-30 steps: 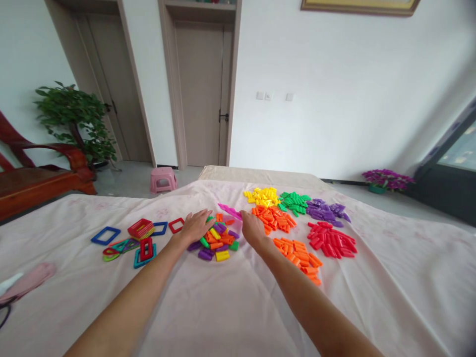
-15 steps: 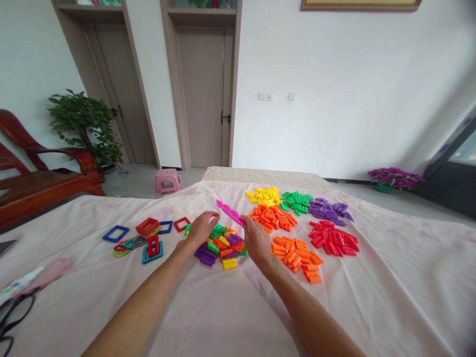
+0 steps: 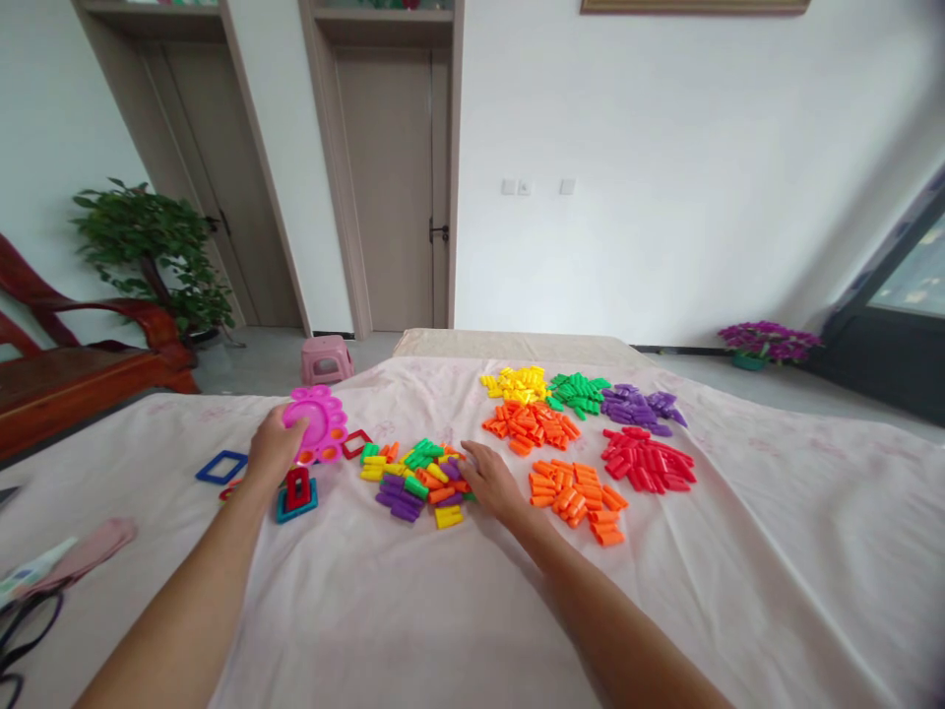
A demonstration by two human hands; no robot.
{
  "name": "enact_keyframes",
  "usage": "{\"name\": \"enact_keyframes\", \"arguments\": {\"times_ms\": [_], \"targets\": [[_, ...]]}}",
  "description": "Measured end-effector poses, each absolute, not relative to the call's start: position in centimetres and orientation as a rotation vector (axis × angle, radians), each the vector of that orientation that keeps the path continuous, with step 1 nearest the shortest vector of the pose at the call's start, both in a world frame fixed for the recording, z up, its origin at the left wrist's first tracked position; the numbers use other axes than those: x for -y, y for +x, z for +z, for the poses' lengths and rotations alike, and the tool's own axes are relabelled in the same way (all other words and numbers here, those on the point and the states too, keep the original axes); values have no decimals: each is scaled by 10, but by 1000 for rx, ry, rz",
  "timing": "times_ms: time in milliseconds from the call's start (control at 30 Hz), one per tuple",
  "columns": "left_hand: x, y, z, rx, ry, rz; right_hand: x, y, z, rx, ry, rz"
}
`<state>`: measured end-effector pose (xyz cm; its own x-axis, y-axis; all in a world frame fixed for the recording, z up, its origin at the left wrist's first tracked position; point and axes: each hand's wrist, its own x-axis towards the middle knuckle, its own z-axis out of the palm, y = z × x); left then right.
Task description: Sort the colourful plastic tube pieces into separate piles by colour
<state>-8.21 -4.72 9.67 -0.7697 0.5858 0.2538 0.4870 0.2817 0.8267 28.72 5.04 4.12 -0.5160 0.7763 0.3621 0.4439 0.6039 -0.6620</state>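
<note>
My left hand (image 3: 272, 445) is closed on the edge of a pink flower-shaped palette (image 3: 316, 418), held tilted up over the left side of the table. Under and beside it lie magnetic frame tiles: a blue square (image 3: 221, 467), a red square (image 3: 357, 444) and a small red one (image 3: 298, 486) on a teal one (image 3: 297, 504). My right hand (image 3: 491, 481) rests at the right edge of a mixed pile of plastic tube pieces (image 3: 417, 483) in green, yellow, purple and orange. Its fingers are stretched out and apart, with nothing visible in them.
Sorted tube pieces lie to the right: yellow (image 3: 515, 384), green (image 3: 580, 393), purple (image 3: 641, 408), red (image 3: 650, 461) and two orange heaps (image 3: 530, 425). Glasses (image 3: 30, 630) and a pink cloth item (image 3: 93, 551) lie at the left. A pink stool (image 3: 326, 360) stands beyond the table.
The pink palette has passed from my right hand to my left and moved left, turning its face toward me. My right hand has let go and lowered to the mixed pile.
</note>
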Motion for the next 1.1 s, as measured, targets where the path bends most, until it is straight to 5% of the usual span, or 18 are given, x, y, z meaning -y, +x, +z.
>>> {"name": "enact_keyframes", "arguments": {"times_ms": [100, 267, 433, 533, 667, 1100], "targets": [[68, -116, 94, -2810, 994, 1035, -50, 291, 33, 2270, -946, 637], [83, -124, 96, -2913, 926, 783, -52, 288, 26, 2105, -1059, 657], [69, -67, 102, -2937, 1263, 824, -49, 297, 23, 1854, -972, 898], [60, -3, 93, -2482, 1952, 962, -45, 300, 23, 1867, -863, 980], [64, 77, 62, -2072, 2347, 702, -43, 296, 20, 1922, -751, 951], [22, 103, 35, -2211, 2368, 668, -58, 292, 8, 1752, -948, 915]]}}
